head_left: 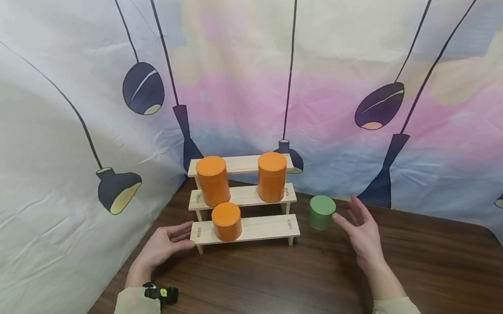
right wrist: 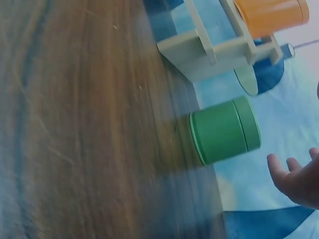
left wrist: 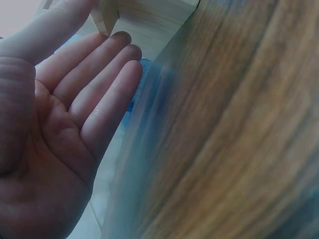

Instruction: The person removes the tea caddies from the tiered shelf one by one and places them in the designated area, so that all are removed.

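Observation:
A three-tier wooden step rack stands on the table. My left hand touches the left end of its lowest tier, fingers fairly straight in the left wrist view. A short orange tin sits on that lowest tier. Two taller orange tins stand on the middle tier, one tin on the left and the other tin on the right. Right of the rack, a short green lidded tin is upright on the table. My right hand is beside it, fingers spread, thumb close to its side; contact is unclear.
The dark wood-grain table has its back edge against a hanging cloth printed with lamps. The cloth also runs along the left side. Each wrist wears a dark strap with a small camera.

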`<state>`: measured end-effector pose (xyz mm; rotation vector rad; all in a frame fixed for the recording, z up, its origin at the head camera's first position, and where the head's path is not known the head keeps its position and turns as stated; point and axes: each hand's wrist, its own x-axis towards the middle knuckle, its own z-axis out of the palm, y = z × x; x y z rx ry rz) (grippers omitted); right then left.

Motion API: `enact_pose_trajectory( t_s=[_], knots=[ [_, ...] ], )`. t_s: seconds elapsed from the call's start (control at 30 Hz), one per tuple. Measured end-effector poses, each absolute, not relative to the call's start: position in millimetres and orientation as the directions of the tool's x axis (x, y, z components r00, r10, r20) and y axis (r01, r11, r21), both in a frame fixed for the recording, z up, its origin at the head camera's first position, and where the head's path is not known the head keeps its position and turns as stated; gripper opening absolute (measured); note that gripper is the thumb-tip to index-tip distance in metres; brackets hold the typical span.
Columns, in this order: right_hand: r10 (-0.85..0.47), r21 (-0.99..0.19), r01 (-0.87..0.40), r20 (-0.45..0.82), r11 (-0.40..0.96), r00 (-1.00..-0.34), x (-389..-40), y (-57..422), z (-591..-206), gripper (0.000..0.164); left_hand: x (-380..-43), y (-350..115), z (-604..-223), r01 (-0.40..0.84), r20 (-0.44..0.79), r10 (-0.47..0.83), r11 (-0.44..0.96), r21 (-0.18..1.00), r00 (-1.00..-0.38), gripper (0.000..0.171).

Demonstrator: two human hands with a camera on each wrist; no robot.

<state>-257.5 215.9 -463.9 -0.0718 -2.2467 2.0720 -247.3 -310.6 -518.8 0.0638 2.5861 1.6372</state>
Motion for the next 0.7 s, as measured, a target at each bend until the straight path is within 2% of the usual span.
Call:
enact_pose_trajectory(
  t_s=[0.17, 0.4, 0.57, 0.7],
  knots=[
    [0.124, -0.994, -0.085, 0.093, 0.074, -0.988, -251.3, 201.0, -463.4, 0.088, -247.1, -310.1, -518.5, -0.010, -0.047, 0.079, 0.420, 0.908, -0.996, 0.076],
    [0.147, -0.972, -0.236, 0.235, 0.011, -0.961, -249.4, 169.9, -462.6, 0.077, -247.4, -309.7, -518.7, -0.015, -0.050, 0.074, 0.415, 0.909, -0.996, 0.077],
    [0.114, -0.949, -0.314, 0.314, 0.015, -0.943, -249.9, 143.8, -465.5, 0.072, -248.0, -310.5, -518.5, -0.014, -0.049, 0.076, 0.404, 0.915, -0.996, 0.077],
    [0.055, -0.946, -0.322, 0.323, 0.025, -0.945, -248.6, 122.5, -469.8, 0.069, -247.2, -310.7, -518.2, -0.004, -0.043, 0.085, 0.411, 0.912, -0.995, 0.076]
  ],
)
